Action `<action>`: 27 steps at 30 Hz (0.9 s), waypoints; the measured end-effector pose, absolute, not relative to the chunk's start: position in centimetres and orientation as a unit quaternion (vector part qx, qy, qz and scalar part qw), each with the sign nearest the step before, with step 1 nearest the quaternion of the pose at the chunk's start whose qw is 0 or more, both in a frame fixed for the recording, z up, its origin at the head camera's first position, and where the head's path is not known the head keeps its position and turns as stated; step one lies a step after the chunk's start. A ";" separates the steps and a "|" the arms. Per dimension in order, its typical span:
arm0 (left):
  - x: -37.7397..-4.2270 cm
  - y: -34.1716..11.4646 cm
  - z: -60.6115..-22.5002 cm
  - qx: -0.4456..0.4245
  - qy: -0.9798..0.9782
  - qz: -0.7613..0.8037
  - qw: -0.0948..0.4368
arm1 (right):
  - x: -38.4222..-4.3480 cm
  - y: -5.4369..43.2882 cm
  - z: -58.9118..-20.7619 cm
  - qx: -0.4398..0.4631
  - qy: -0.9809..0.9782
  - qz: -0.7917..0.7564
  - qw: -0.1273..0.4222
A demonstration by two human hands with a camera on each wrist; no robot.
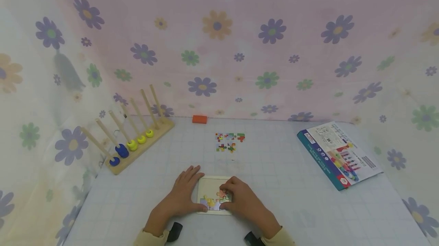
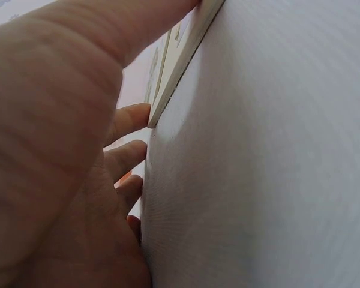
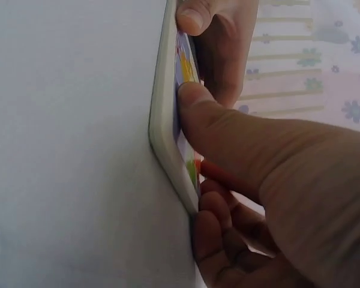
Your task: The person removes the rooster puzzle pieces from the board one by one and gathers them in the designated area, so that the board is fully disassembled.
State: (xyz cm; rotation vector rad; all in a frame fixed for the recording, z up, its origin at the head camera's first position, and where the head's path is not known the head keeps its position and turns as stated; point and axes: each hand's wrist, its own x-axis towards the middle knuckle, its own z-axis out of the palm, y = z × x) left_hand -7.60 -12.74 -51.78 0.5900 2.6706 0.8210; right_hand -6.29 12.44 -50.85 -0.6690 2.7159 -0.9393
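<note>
A shallow wooden puzzle tray [image 1: 209, 184] lies on the table with several joined jigsaw pieces [image 1: 210, 202] in its lower part. At its left edge, my left hand [image 1: 180, 195] has its fingers extended, the thumb on the lower border and a fingertip at the corner of the frame [image 2: 168, 90]. Over the right side, my right hand [image 1: 241, 197] curls its fingers around an orange-red puzzle piece [image 1: 221, 194]. Its thumb [image 3: 198, 105] presses on the pieces, while other fingers bend beside the tray rim [image 3: 162, 114]. The index fingertip's contact is hidden in the right wrist view.
Several loose puzzle pieces [image 1: 230, 137] lie beyond the tray. An orange-red block [image 1: 199, 119] sits near the back cloth. A peg stand [image 1: 144, 149] with blue and yellow beads is on the left, a flat printed box [image 1: 337, 154] on the right.
</note>
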 end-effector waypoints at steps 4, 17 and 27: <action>-7.6 -12.8 -51.8 0.202 0.926 0.282 0.148 | -6.1 12.1 -50.4 -0.211 0.920 -0.315 0.101; -7.5 -12.9 -52.0 0.207 0.923 0.294 0.140 | -6.1 11.9 -50.0 -0.184 0.922 -0.315 0.125; -7.5 -12.9 -52.0 0.210 0.923 0.293 0.136 | -6.2 12.1 -49.5 -0.181 0.918 -0.327 0.131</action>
